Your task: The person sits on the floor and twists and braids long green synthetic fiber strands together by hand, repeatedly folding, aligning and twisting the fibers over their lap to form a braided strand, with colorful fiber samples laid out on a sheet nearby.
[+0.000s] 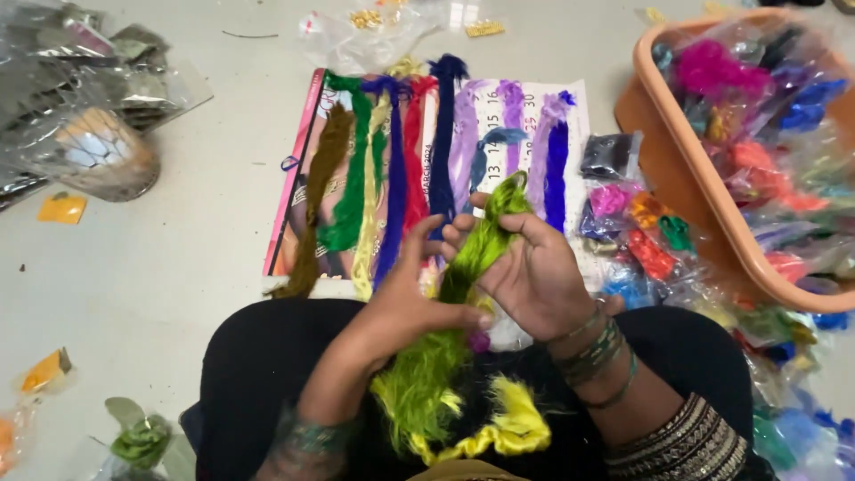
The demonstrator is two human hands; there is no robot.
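About a dozen skeins (396,169) already lie side by side on the calendar sheet (570,116) spread on the floor (178,249): brown, green, yellow, blue, red, navy, lilac and purple, each drawn out straight. One more, the lime skein (463,267), is in work over the lap. The left hand (405,298) pinches it low down, thumb and fingers closed on the strands, while the right hand (534,267) is cupped round its upper part, fingers curled loosely about the loop that rises toward the sheet. Its lower end fans out on the dark cloth of the lap, next to a yellow tuft (512,428). Much seems left to sort: the orange tub (686,196) at the right is heaped with bagged threads in pink, blue and orange, and more small bags (641,232) lie between tub and sheet. I would judge the laying-out well begun but far from finished.
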